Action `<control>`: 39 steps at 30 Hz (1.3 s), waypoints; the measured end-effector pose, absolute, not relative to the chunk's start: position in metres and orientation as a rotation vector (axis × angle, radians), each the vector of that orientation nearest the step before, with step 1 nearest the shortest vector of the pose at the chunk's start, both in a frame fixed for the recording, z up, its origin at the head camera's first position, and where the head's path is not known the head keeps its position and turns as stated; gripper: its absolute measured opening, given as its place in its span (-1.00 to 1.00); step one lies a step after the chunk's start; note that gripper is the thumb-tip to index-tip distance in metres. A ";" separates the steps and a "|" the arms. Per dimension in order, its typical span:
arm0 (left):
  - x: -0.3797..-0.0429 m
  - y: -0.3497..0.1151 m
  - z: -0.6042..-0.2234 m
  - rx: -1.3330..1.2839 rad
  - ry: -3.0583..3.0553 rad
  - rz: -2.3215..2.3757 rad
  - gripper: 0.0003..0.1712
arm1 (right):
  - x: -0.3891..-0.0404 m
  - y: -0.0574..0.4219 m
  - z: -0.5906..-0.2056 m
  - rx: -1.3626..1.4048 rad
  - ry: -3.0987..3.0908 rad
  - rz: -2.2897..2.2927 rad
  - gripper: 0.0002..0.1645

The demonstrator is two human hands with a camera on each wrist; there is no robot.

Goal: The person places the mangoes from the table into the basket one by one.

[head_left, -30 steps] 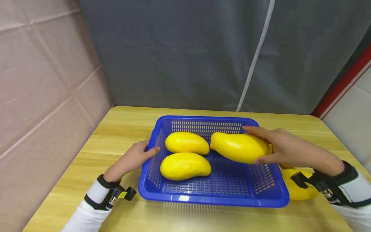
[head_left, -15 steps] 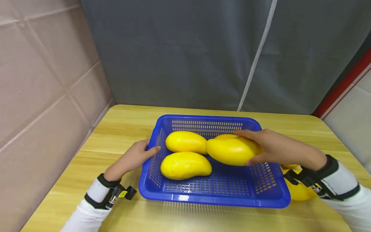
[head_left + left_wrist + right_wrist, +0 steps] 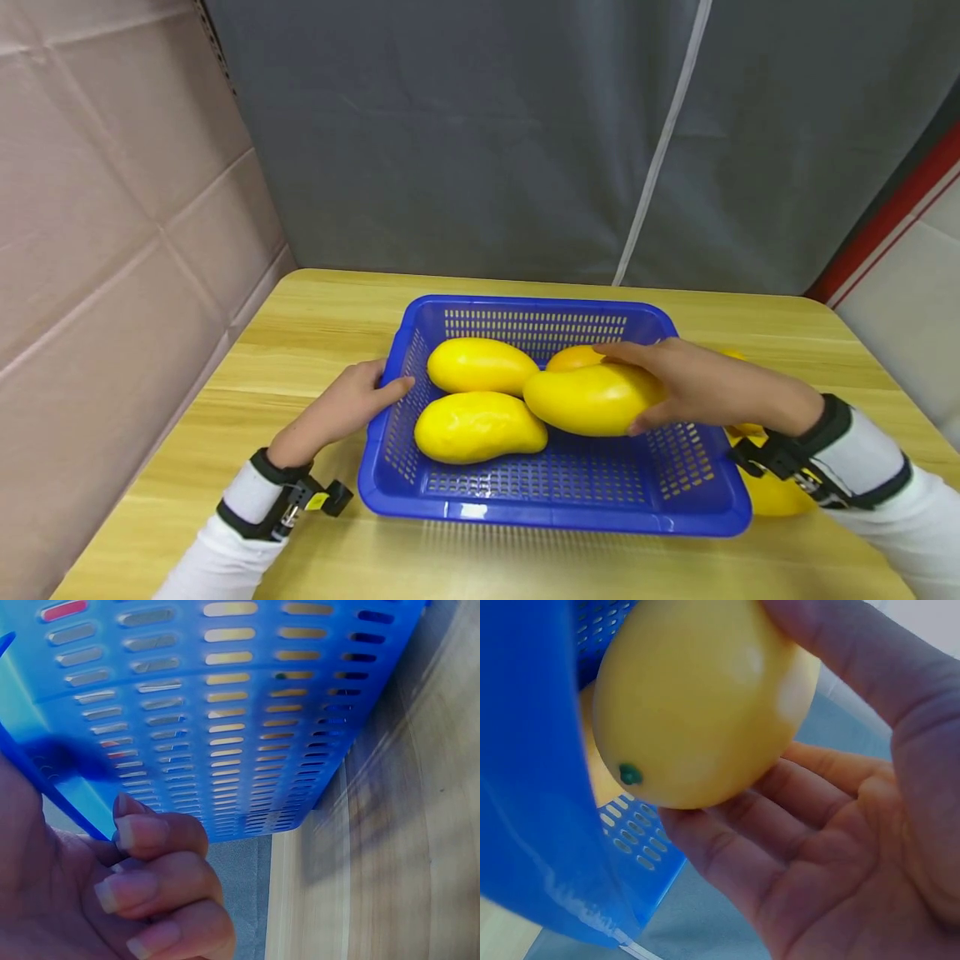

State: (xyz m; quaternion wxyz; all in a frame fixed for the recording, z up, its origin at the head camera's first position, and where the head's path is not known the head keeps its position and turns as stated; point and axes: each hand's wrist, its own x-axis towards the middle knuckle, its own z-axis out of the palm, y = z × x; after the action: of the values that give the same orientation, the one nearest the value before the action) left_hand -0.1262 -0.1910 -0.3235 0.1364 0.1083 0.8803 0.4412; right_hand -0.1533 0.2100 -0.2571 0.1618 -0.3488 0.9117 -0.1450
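Observation:
A blue plastic basket (image 3: 555,520) with slotted walls stands on the table. My left hand (image 3: 347,414) grips its left rim, thumb over the edge; the left wrist view shows the fingers curled outside the wall (image 3: 225,742). With my right hand (image 3: 686,379) I hold a yellow mango (image 3: 588,400) inside the basket's right half. Its green stem end (image 3: 630,774) shows in the right wrist view, with thumb and fingers on opposite sides. Two mangoes, a rear one (image 3: 480,365) and a front one (image 3: 478,427), lie at the left. Another mango (image 3: 574,357) is partly hidden behind the held one.
Right of the basket, partly covered by my right forearm, more yellow fruit (image 3: 776,495) lies on the wooden table (image 3: 300,333). A grey curtain (image 3: 450,150) hangs behind the table, and a pale wall covering (image 3: 112,250) rises at the left.
My right hand has moved left and slightly nearer with the mango, bringing it toward the front left mango and exposing the one behind. The left hand and basket stay almost in place.

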 end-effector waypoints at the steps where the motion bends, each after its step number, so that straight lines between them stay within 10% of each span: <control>1: -0.126 -0.191 -0.323 0.314 2.546 1.278 -0.55 | -0.154 0.210 -0.257 -1.001 2.597 -0.415 0.07; 39: -0.127 -0.190 -0.324 0.303 2.564 1.259 -0.54 | -0.159 0.200 -0.262 -1.110 2.580 -0.316 0.04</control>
State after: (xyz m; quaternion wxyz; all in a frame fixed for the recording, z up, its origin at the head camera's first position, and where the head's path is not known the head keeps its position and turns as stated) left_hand -0.1275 -0.1899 -0.3245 0.1344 0.1045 0.8845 0.4343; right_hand -0.1585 0.2003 -0.2623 0.1569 -0.3880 0.9015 -0.1103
